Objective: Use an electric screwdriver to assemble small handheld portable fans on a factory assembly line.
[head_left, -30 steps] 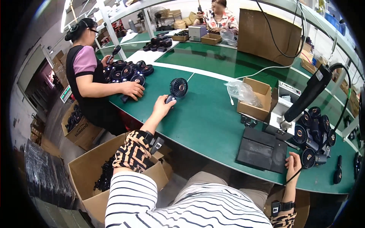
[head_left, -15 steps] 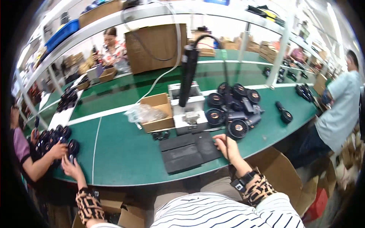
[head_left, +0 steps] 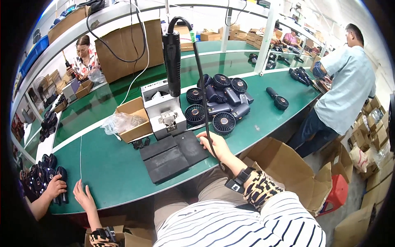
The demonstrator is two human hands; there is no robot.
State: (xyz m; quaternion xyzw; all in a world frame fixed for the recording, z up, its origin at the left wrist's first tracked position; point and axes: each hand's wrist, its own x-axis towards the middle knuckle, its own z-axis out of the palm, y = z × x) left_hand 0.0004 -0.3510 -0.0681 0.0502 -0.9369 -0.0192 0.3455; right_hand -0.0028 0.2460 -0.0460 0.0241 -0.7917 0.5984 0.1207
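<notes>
My left hand hangs over the left front edge of the green table, fingers stretched and apart, with nothing in it. Just left of it, a co-worker's hand touches one of several dark handheld fans bunched together. My right hand lies at the right end of a black block-like pad, its fingertips against or close to the edge, loosely bent and holding nothing I can see. A black cable passes in front of this hand, from a hanging black electric screwdriver.
Behind the pad stands a grey-white screw feeder, with an open cardboard box and plastic bag beside it. Several navy fans are heaped right of it; a single fan lies farther right. A person in light blue stands beyond.
My left hand has come away from the co-worker's hand and fans, and its fingers have opened. My right hand stays by the pad. The view has swung to the right.
</notes>
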